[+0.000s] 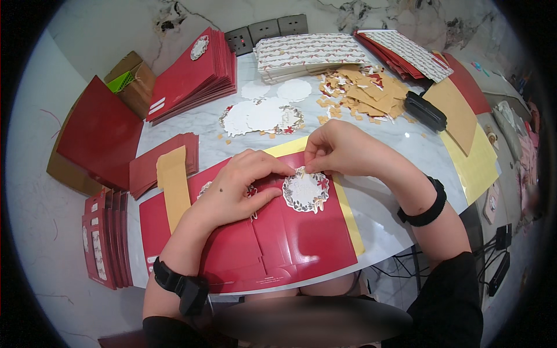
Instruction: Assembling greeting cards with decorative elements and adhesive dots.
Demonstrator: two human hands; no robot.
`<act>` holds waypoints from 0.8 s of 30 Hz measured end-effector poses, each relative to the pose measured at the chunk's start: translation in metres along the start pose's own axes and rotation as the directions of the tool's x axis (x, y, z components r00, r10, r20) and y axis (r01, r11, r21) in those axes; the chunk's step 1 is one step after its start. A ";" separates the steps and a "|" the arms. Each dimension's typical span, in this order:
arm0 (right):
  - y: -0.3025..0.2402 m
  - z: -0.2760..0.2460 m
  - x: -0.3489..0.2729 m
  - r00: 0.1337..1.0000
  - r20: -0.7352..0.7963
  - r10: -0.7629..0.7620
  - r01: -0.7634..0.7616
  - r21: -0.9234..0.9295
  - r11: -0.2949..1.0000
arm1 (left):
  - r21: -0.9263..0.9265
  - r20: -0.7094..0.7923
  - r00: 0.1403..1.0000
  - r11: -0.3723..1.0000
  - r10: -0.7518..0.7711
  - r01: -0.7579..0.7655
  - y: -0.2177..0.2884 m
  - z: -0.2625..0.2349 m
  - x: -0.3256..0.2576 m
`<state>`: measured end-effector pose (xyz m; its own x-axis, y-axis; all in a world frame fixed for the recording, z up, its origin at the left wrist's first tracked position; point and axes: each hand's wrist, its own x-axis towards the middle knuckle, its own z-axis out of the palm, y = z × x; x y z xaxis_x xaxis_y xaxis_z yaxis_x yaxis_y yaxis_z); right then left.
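Note:
A glossy red folded card sheet (290,246) lies flat before me. On its right half is a round white paper cut-out (306,191) with a printed wreath border of leaves and red flowers. My right hand (342,151) is closed in a pinch at the cut-out's top edge. My left hand (241,185) rests over the sheet, thumb and index finger stretched apart, their tips at the cut-out's left side. A second wreath cut-out (204,188) is partly hidden under my left hand. The tan paper strip (176,188) lies across the sheet's left part, beside my left wrist.
Loose white cut-outs (249,118) lie beyond my hands. Tan paper scraps (371,95) are heaped near a black case (425,111). Stacked red cards (194,78) and patterned sheets (310,55) stand at the back. Yellow sheets (473,162) lie right; folded red boxes (104,243) stand left.

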<state>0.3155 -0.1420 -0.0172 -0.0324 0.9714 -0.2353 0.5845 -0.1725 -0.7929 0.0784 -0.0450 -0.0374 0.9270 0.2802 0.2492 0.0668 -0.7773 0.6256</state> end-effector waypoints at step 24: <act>0.002 0.002 0.001 0.998 -0.010 -0.062 0.062 -0.062 0.996 | 0.075 0.012 1.000 0.997 0.004 -0.005 0.005 0.003 -0.001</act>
<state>0.3150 -0.1415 -0.0196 -0.0608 0.9818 -0.1797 0.6302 -0.1019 -0.7697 0.0789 -0.0509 -0.0366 0.9316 0.2702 0.2430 0.0896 -0.8188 0.5670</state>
